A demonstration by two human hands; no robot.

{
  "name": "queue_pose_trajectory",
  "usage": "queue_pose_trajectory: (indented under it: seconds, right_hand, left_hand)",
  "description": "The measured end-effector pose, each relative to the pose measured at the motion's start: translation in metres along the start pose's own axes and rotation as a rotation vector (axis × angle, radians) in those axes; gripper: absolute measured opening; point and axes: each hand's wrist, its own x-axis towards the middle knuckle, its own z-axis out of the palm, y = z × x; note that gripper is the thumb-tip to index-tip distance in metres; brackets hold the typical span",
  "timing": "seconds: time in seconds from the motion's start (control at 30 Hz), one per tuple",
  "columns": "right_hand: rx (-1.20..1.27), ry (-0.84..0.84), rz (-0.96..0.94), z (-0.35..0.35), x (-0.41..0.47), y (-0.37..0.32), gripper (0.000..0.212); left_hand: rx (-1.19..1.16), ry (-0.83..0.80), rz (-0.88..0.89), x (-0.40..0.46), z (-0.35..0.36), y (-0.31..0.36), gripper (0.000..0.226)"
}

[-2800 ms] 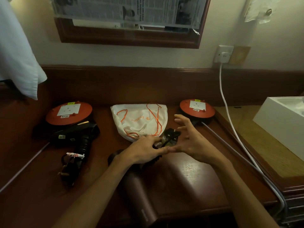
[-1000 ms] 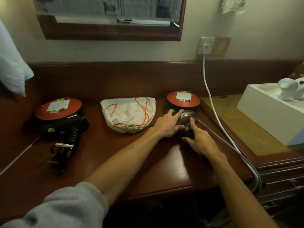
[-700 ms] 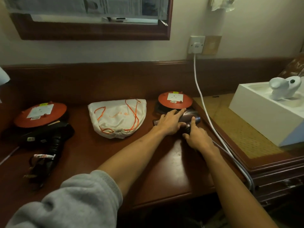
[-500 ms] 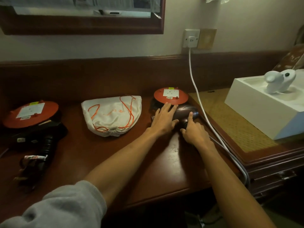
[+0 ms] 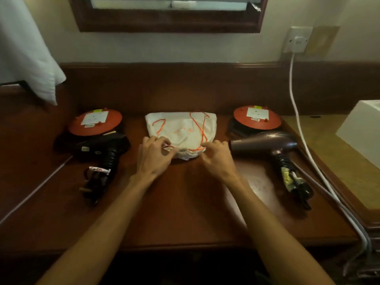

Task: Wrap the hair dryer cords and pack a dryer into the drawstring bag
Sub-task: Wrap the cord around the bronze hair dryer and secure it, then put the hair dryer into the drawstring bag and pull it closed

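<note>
A white drawstring bag [image 5: 181, 128] with orange cord lies flat at the middle back of the wooden desk [image 5: 185, 212], its gathered mouth facing me. My left hand [image 5: 153, 156] pinches the bag's mouth at its left side. My right hand [image 5: 218, 159] touches the mouth's right side, fingers curled. A brown hair dryer [image 5: 265, 146] lies on the right, its cord bundled [image 5: 296, 185] below the handle. A black hair dryer [image 5: 102, 148] lies on the left with its cord wrapped [image 5: 95, 182].
Two orange discs stand at the back, one on the left [image 5: 95, 122] and one on the right [image 5: 257, 118]. A white cable [image 5: 298, 124] runs from the wall socket [image 5: 297, 40] down the desk's right edge. A white box [image 5: 362, 132] sits far right. White cloth [image 5: 26, 50] hangs upper left.
Both hands have let go of the brown hair dryer, which now lies on the right, and moved left to the mouth of the drawstring bag. The view has swung back left.
</note>
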Motion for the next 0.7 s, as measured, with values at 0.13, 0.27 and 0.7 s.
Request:
queue_pose_trajectory:
  seconds: [0.13,0.27,0.7]
  right_hand:
    - [0.192,-0.090,-0.004,0.035,0.020,-0.020,0.036]
    - [0.222,-0.186,0.049,0.046,0.040,-0.018,0.025]
    - [0.395,-0.178,-0.009,0.055,0.048,0.003,0.027]
  left_hand:
    - [-0.009,-0.177,-0.033,-0.001,0.000,-0.016,0.028]
    - [-0.007,-0.252,-0.011,0.011,0.009,-0.021,0.035]
    - [-0.100,-0.181,0.295,0.030,0.036,-0.041,0.030]
